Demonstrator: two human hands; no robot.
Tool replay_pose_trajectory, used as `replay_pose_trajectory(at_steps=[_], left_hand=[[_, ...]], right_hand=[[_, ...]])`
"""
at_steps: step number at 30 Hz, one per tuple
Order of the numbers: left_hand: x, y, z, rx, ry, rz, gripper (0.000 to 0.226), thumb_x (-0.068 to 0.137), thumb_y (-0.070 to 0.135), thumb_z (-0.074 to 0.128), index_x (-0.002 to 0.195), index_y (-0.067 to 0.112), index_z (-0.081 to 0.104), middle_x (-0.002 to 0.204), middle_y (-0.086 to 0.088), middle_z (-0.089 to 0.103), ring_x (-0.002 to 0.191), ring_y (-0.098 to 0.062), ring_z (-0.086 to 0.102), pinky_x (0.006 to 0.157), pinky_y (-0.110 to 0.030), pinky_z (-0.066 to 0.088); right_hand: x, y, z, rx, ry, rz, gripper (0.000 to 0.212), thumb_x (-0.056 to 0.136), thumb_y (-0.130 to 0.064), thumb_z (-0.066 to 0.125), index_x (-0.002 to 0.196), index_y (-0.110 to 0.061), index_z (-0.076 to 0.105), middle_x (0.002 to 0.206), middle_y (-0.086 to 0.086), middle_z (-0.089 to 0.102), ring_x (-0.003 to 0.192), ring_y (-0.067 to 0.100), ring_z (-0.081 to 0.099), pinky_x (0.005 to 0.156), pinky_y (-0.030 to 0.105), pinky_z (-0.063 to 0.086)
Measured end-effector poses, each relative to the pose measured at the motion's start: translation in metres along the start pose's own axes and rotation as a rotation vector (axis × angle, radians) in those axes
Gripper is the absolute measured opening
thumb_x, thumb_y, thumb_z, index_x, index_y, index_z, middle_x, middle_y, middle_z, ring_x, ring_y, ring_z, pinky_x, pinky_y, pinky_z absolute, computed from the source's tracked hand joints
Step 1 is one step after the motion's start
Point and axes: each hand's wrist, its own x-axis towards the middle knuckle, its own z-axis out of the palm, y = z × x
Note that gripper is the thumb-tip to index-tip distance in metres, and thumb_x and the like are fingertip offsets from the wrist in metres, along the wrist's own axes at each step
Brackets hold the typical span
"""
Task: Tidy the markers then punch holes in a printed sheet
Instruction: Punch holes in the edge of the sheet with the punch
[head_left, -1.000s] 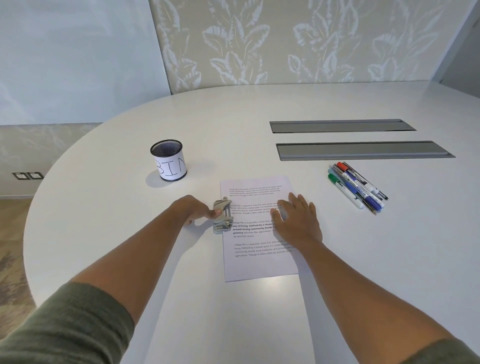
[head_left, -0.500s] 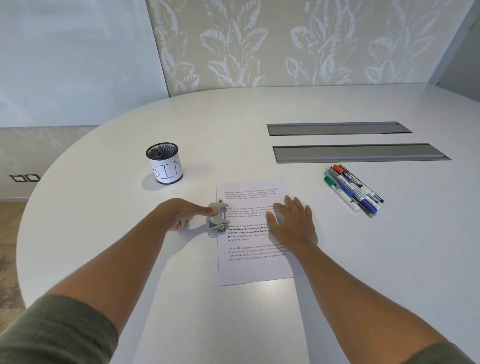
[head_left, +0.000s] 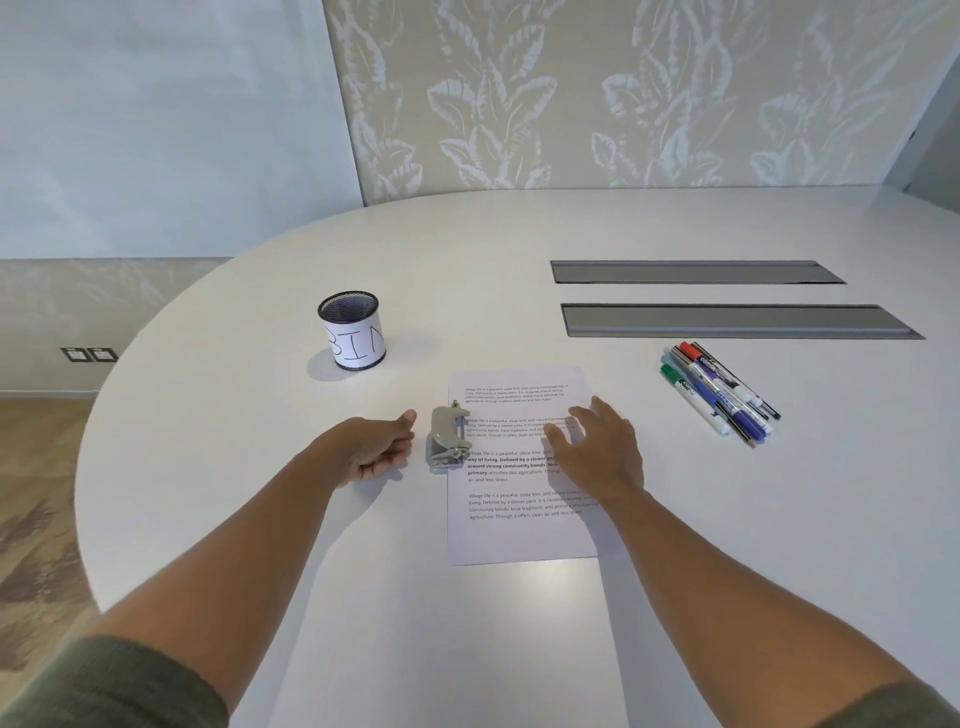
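A printed sheet (head_left: 519, 535) lies flat on the white table (head_left: 260, 519) in front of me. A grey metal hole punch (head_left: 447, 439) sits on the sheet's left edge, halfway down. My left hand (head_left: 371, 449) rests on the table just left of the punch, fingers relaxed, not touching it. My right hand (head_left: 597, 447) hovers over the sheet's right half with fingers spread, holding nothing. Several markers (head_left: 719, 392) in red, green, blue and black lie side by side to the right of the sheet.
A black mesh pen cup (head_left: 350, 330) with a paper label reading "BIN" stands at the back left of the sheet. Two grey cable hatches (head_left: 727, 319) are set in the table beyond the markers. The table's curved edge runs along the left.
My left hand has let go of the hole punch and drawn a little to the left. My right hand has lifted slightly off the sheet.
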Motion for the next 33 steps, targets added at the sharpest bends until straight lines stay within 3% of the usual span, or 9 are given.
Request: replay_pose_trajectory(at_steps=[2, 8, 17, 22, 28, 33], left_hand=[[-0.005, -0.006, 0.0, -0.037, -0.002, -0.028, 0.037, 0.094, 0.048, 0.059, 0.09, 0.013, 0.071, 0.07, 0.005, 0.074, 0.051, -0.004, 0.068, 0.041, -0.013, 0.047], [-0.025, -0.016, 0.003, 0.006, -0.138, -0.084, 0.028, 0.098, 0.034, 0.059, 0.104, 0.011, 0.074, 0.083, 0.002, 0.079, 0.068, -0.007, 0.074, 0.049, -0.012, 0.051], [-0.042, -0.016, 0.032, 0.049, -0.158, 0.01, 0.026, 0.086, 0.017, 0.076, 0.105, 0.001, 0.073, 0.089, -0.008, 0.079, 0.069, -0.013, 0.076, 0.052, -0.017, 0.056], [-0.047, -0.014, 0.05, -0.01, -0.124, 0.05, 0.029, 0.076, 0.011, 0.083, 0.101, 0.0, 0.073, 0.082, -0.008, 0.079, 0.065, -0.01, 0.075, 0.054, -0.016, 0.056], [-0.053, -0.01, 0.075, 0.0, -0.132, 0.079, 0.022, 0.08, 0.014, 0.081, 0.098, 0.011, 0.07, 0.07, 0.003, 0.077, 0.055, -0.003, 0.071, 0.047, -0.014, 0.051], [-0.05, -0.003, 0.097, -0.03, -0.108, 0.137, 0.022, 0.086, 0.014, 0.073, 0.108, 0.009, 0.068, 0.096, -0.004, 0.077, 0.073, -0.01, 0.073, 0.06, -0.022, 0.06]], right_hand=[[-0.001, 0.0, -0.003, 0.015, -0.003, 0.014, 0.057, 0.089, -0.058, 0.05, 0.137, -0.026, 0.053, 0.158, -0.001, 0.032, 0.146, 0.019, 0.025, 0.12, 0.039, 0.019], [-0.007, 0.001, -0.007, -0.027, -0.009, 0.005, 0.057, 0.091, -0.058, 0.049, 0.137, -0.024, 0.052, 0.154, 0.001, 0.036, 0.142, 0.021, 0.029, 0.117, 0.037, 0.021], [-0.011, 0.003, -0.005, -0.163, -0.069, -0.042, 0.061, 0.093, -0.059, 0.039, 0.141, -0.021, 0.045, 0.16, 0.005, 0.027, 0.149, 0.022, 0.016, 0.123, 0.046, 0.009], [-0.017, 0.011, -0.004, -0.262, -0.024, -0.012, 0.062, 0.096, -0.06, 0.027, 0.142, -0.021, 0.044, 0.162, 0.004, 0.025, 0.152, 0.024, 0.011, 0.12, 0.057, 0.002], [-0.017, 0.025, -0.01, -0.274, -0.002, 0.015, 0.065, 0.096, -0.06, 0.027, 0.143, -0.018, 0.043, 0.162, 0.006, 0.025, 0.152, 0.025, 0.009, 0.12, 0.057, 0.001], [-0.015, 0.034, -0.014, -0.256, -0.016, 0.001, 0.063, 0.096, -0.059, 0.03, 0.139, -0.016, 0.046, 0.162, 0.007, 0.024, 0.152, 0.025, 0.009, 0.121, 0.055, 0.002]])
